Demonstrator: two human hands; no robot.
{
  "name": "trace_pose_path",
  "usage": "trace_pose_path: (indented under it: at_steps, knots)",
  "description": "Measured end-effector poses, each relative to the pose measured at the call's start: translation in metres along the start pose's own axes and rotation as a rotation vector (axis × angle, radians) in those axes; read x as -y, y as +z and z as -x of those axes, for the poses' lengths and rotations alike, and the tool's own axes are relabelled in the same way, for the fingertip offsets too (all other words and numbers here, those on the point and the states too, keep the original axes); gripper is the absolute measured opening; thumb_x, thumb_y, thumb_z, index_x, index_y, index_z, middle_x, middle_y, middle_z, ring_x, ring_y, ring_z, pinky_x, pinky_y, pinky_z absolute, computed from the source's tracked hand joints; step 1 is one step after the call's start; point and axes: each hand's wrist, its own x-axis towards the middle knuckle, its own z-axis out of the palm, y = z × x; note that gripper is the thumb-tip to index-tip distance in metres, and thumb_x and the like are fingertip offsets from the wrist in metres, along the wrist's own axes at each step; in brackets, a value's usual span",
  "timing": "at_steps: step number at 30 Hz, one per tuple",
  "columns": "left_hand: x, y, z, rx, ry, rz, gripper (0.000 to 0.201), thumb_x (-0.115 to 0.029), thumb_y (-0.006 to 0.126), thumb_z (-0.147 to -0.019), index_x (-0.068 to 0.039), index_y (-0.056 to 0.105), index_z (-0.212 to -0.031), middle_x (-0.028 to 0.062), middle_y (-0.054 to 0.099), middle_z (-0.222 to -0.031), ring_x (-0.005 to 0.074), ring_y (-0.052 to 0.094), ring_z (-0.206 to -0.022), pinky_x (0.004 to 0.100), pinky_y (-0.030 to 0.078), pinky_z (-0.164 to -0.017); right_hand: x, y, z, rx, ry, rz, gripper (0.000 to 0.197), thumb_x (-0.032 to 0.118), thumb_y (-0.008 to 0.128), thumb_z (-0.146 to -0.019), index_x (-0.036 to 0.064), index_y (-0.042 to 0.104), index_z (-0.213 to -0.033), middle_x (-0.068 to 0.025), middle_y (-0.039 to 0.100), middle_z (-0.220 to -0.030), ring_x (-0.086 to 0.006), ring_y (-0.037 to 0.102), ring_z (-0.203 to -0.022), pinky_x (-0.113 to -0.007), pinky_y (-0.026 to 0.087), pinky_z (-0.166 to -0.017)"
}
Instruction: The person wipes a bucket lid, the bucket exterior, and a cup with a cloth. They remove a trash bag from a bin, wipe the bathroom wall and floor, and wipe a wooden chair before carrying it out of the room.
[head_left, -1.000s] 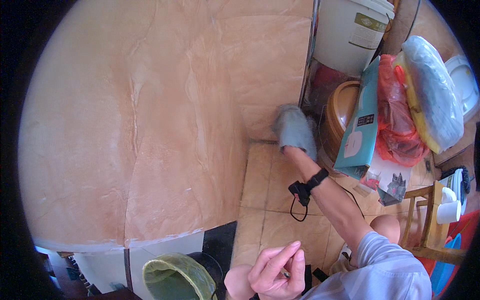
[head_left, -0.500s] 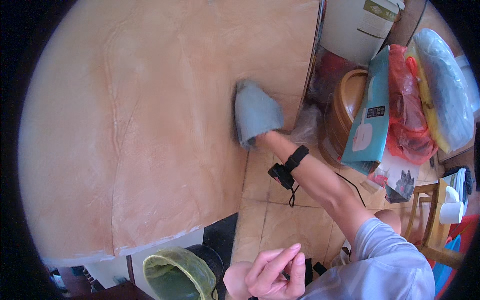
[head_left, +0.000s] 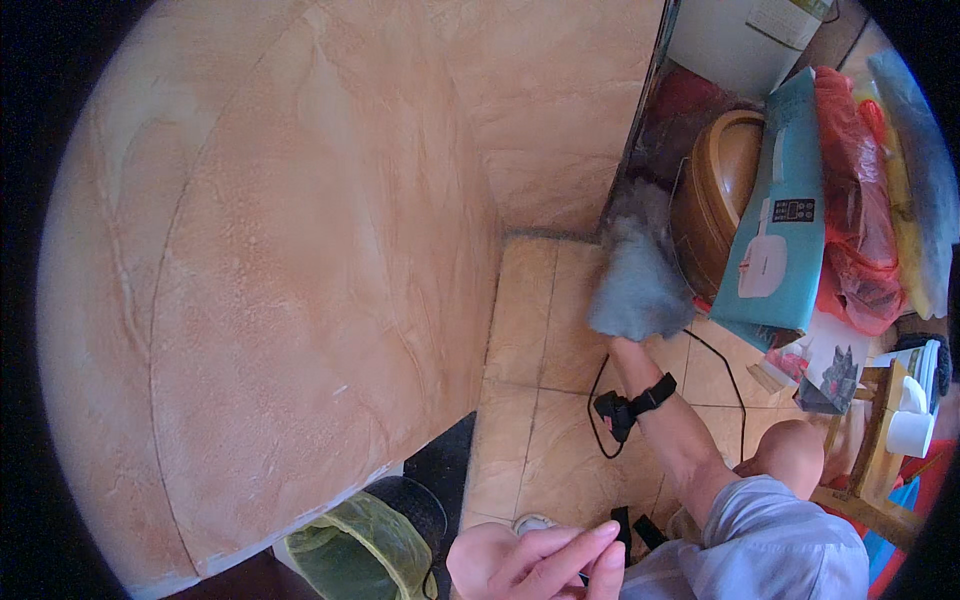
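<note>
My right hand is hidden inside a blue-grey cloth (head_left: 640, 285) that covers it like a mitt, blurred by motion; its fingers do not show. The cloth is in front of the brown lidded tub (head_left: 728, 160), over the floor just right of the large beige tiled surface (head_left: 330, 260). A black strap (head_left: 655, 393) circles the right wrist, with a small black device (head_left: 614, 416) and cable beside it. At the bottom middle, my left hand (head_left: 550, 568) is partly cut off by the frame. Its fingers are loosely bent and apart, with nothing visible in them.
A bin with a yellow-green liner (head_left: 375, 540) stands at lower left. On the right are a teal box (head_left: 775, 220), a red plastic bag (head_left: 855, 200), a white bucket (head_left: 735, 40) and a wooden chair (head_left: 865, 450) with a white cup (head_left: 910, 430).
My right hand with the cloth has left the beige tiled surface and moved right, toward the brown tub. The view has shifted slightly. My left hand sits slightly lower.
</note>
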Motion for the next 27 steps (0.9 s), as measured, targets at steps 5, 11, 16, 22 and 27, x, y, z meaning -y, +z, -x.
trace_pose_path:
  at_steps: [5, 11, 16, 22, 27]
  knots:
    - [-0.002, -0.004, 0.000, 0.089, -0.082, -0.035, 0.017, -0.005, 0.071, -0.070, -0.005, 0.070, -0.088, 0.0058, 0.064, -0.070, 0.0126, 0.049, -0.043, 0.0238, 0.037, -0.042, 0.011, 0.023, 0.002, 0.445, -0.087, 0.354, 0.050, 0.043, 0.039, -0.093, 0.0104, 0.052, -0.129, -0.0124, 0.051, -0.135, -0.0311, 0.045, -0.126, -0.044, 0.035, -0.103]
    - [-0.004, -0.003, -0.002, 0.011, -0.064, -0.060, 0.018, -0.005, 0.071, -0.067, -0.003, 0.071, -0.085, 0.0084, 0.064, -0.069, 0.0202, 0.053, -0.049, 0.0295, 0.040, -0.048, 0.027, 0.069, -0.002, 0.265, -0.136, 0.301, 0.048, 0.040, 0.032, -0.096, 0.0155, 0.049, -0.134, -0.0062, 0.046, -0.142, -0.0328, 0.037, -0.133, -0.057, 0.025, -0.107]
    - [0.008, 0.000, 0.000, -0.057, 0.112, 0.129, 0.022, 0.000, 0.067, -0.061, 0.000, 0.069, -0.082, 0.0094, 0.063, -0.070, 0.0208, 0.054, -0.053, 0.0295, 0.040, -0.051, 0.044, 0.090, -0.007, 0.440, -0.181, 0.237, 0.051, 0.045, 0.033, -0.093, 0.0169, 0.051, -0.132, -0.0096, 0.047, -0.141, -0.0338, 0.042, -0.129, -0.056, 0.029, -0.105]
    - [0.010, 0.004, -0.001, -0.038, 0.033, 0.229, 0.021, -0.001, 0.066, -0.061, 0.002, 0.068, -0.082, 0.0105, 0.061, -0.070, 0.0213, 0.055, -0.057, 0.0296, 0.043, -0.055, 0.071, 0.102, 0.001, 0.697, -0.519, 0.298, 0.054, 0.045, 0.036, -0.092, 0.0122, 0.052, -0.131, -0.0112, 0.046, -0.141, -0.0333, 0.042, -0.130, -0.051, 0.031, -0.106]
    - [0.028, 0.007, -0.009, 0.004, 0.414, 0.330, 0.018, 0.000, 0.066, -0.060, 0.002, 0.065, -0.078, 0.0153, 0.061, -0.071, 0.0231, 0.056, -0.058, 0.0288, 0.048, -0.052, 0.068, 0.130, -0.015, 0.450, -0.687, 0.269, 0.052, 0.040, 0.044, -0.086, 0.0103, 0.054, -0.128, -0.0137, 0.049, -0.138, -0.0337, 0.044, -0.128, -0.051, 0.030, -0.107]
